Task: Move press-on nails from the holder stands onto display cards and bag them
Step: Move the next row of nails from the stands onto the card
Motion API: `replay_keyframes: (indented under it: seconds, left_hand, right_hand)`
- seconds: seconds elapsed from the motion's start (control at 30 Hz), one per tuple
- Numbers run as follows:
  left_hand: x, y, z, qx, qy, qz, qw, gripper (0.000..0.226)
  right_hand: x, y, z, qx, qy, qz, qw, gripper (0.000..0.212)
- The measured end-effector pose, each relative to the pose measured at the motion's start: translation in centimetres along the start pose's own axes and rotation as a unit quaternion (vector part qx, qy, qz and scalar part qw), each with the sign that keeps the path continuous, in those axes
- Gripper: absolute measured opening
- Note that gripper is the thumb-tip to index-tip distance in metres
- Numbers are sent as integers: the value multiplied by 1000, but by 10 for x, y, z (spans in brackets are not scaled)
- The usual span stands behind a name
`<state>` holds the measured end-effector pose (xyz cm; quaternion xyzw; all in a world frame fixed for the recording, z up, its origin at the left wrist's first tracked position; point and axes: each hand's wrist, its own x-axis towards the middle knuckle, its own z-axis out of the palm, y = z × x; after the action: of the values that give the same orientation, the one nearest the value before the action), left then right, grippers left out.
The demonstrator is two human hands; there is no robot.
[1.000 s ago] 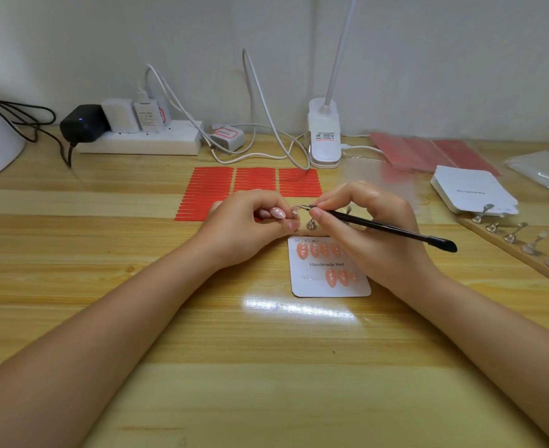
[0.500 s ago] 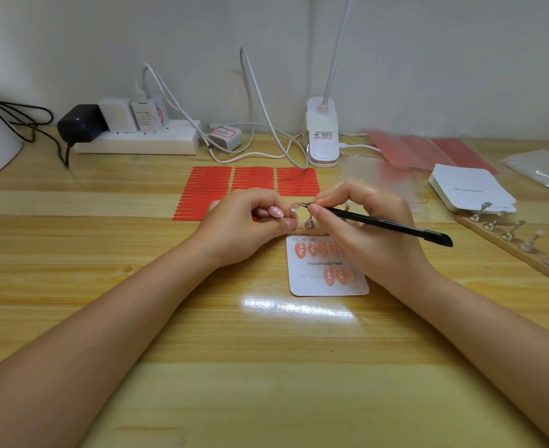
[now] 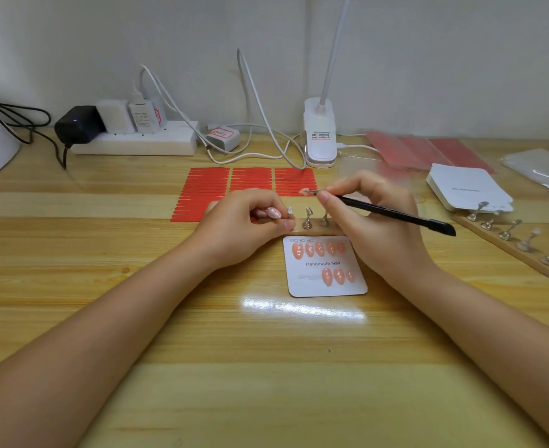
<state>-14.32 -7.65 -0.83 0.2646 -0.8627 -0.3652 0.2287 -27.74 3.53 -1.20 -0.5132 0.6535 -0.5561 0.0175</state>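
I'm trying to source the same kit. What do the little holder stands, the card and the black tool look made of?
Holder stands: likely polished metal, silvery with bright glints. Display card: seemingly glossy white cardstock, thin and flat with printed text. Black tool in the right hand: slim black handle, plastic or coated metal; its tip looks metallic.

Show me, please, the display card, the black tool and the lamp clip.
display card [image 3: 311, 287]: head view, bare lower left part.
black tool [image 3: 396, 215]: head view, middle of shaft.
lamp clip [image 3: 320, 137]: head view, front face.
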Motion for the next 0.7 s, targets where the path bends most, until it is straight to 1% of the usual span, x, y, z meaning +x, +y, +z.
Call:
replay_keyframes:
  seconds: [0.13,0.23,0.27,0.43,0.57,0.63,0.7]
  left_hand:
    - [0,-1,1,3,0,1,1000,17]
    - [-1,-4,2,3,14,8,1000,9]
    - [-1,-5,3,4,20,10,1000,11]
    - [-4,-5,3,-12,42,27,999,39]
    - [-8,0,0,23,83,86,992,53]
    - [-10,7,-5,45,97,134,985,48]
    - [-12,15,-10,66,99,189,975,31]
  right_hand:
    - [-1,-1,0,0,-3,-5,1000,12]
    - [-1,-1,-1,-1,4,-7,1000,16]
    - [-1,-1,-2,-1,4,-8,1000,17]
    - [-1,0,-3,4,8,-9,1000,20]
    - [0,0,-5,15,5,0,1000,19]
    - [0,0,-5,26,4,4,1000,18]
    - [-1,0,-6,35,-1,9,999,16]
